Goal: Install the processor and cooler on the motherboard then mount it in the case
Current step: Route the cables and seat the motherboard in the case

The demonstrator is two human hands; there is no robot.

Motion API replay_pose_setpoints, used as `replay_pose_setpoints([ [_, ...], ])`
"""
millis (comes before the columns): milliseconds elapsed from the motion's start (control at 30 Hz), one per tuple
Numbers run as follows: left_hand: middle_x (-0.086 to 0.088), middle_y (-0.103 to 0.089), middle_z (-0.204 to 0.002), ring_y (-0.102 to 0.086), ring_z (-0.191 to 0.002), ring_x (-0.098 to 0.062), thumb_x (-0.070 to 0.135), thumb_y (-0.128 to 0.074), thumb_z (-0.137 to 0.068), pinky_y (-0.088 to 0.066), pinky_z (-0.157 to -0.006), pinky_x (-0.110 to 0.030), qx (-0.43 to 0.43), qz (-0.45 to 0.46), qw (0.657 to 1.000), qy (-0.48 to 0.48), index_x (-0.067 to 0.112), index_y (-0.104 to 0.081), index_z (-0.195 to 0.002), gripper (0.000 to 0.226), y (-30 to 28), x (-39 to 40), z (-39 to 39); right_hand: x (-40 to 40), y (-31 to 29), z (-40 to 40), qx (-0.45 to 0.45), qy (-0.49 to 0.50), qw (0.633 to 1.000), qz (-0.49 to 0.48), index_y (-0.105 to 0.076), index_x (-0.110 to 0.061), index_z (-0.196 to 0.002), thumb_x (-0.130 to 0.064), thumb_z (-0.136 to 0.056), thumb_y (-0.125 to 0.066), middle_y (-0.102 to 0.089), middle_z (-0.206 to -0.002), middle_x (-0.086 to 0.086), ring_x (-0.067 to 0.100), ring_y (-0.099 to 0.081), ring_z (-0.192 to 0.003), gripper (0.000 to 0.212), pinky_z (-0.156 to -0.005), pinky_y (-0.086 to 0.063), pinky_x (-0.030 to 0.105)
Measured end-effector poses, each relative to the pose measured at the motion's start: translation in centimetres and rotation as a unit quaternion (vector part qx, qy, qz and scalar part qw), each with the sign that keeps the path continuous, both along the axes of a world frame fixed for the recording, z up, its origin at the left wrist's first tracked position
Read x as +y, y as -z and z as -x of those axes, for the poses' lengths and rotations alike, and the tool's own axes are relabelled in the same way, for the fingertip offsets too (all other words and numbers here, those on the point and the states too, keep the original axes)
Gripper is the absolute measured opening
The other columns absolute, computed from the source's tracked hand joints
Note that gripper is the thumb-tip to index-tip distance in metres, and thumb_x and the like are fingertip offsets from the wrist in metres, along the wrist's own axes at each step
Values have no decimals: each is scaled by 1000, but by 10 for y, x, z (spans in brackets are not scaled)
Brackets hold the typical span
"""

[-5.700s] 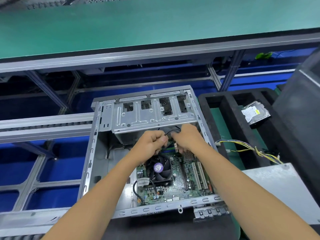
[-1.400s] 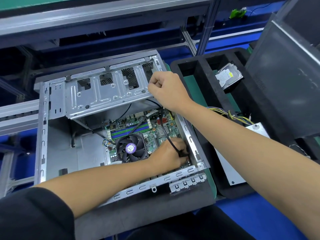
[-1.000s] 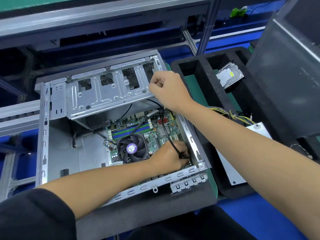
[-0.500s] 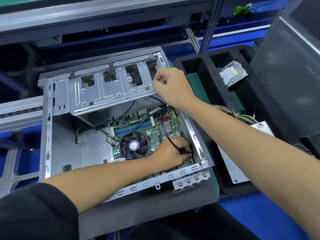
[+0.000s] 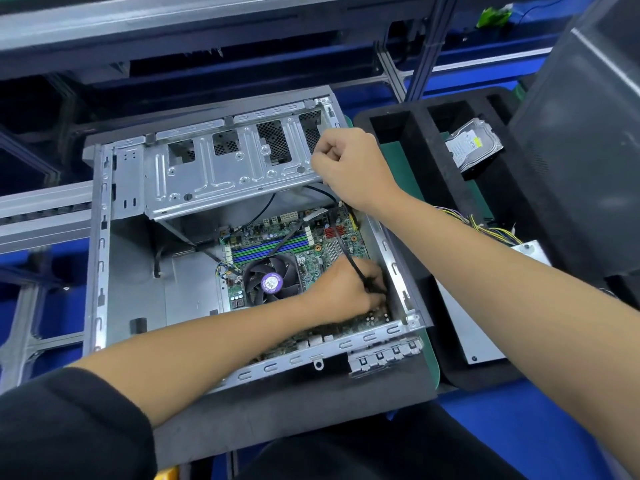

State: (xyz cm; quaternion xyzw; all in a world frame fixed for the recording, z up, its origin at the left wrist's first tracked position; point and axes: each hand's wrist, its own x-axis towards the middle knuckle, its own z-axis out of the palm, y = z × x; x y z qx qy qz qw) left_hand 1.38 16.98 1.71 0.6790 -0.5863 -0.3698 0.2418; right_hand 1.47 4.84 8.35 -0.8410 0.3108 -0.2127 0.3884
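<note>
The green printed motherboard lay flat inside the open grey sheet-metal computer case, toward its right half, with blue and green memory slots across its upper part. On it sat the black square cooler fan with a round purple label at its hub, just left of the left hand. That hand reached across the near case rail and down onto the board's right edge, its fingers curled around the end of a thin black cable and pressing it toward the board; the connector itself was hidden under the fingertips. The cable ran up from there across the board toward the right hand, which was closed in a fist at the right end of the grey perforated metal drive cage; whether it pinched the cable or the cage edge could not be told.

The case rested on a dark grey foam pad. To its right stood a black foam tray with deep compartments, and in its far compartment a silver hard drive with a white label leaned tilted. A bundle of yellow and black wires emerged beside the right forearm, near a flat silver metal panel. A dark grey panel stood at the far right
</note>
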Motion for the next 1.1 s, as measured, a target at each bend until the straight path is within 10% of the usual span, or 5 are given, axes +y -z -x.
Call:
replay_pose_setpoints([
  [367, 21, -57, -60, -52, -56, 13, 18, -81, -72, -37, -51, -4, 21, -6, 1000, -22, 16, -74, -72, 7, 25, -4, -2, 1, 1, 0, -2, -10, 1000, 13, -63, 0, -76, -9, -84, -54, -61, -62, 14, 15, -48, -58, 16, -67, -51, 37],
  [633, -3, -68, -81, -60, -75, -16, 24, -73, -79, -36, -66, -19, -25, -12, 999, 25, 12, -72, -81, 12, 38, -2, 5, 0, 1, 0, -5, -6, 1000, 6, -63, 1, -76, -8, -83, -53, -62, -64, 17, 14, -46, -58, 15, -66, -51, 38],
  [1100, 0, -67, -78, -61, -73, -16, 26, -71, -80, -49, -64, -24, -34, -8, 999, 35, 16, -70, -80, 10, 51, -3, 3, -1, 2, 0, 0, -7, 1000, -3, -64, -5, -75, -10, -84, -55, -58, -58, 5, 9, -43, -53, 14, -58, -44, 27],
])
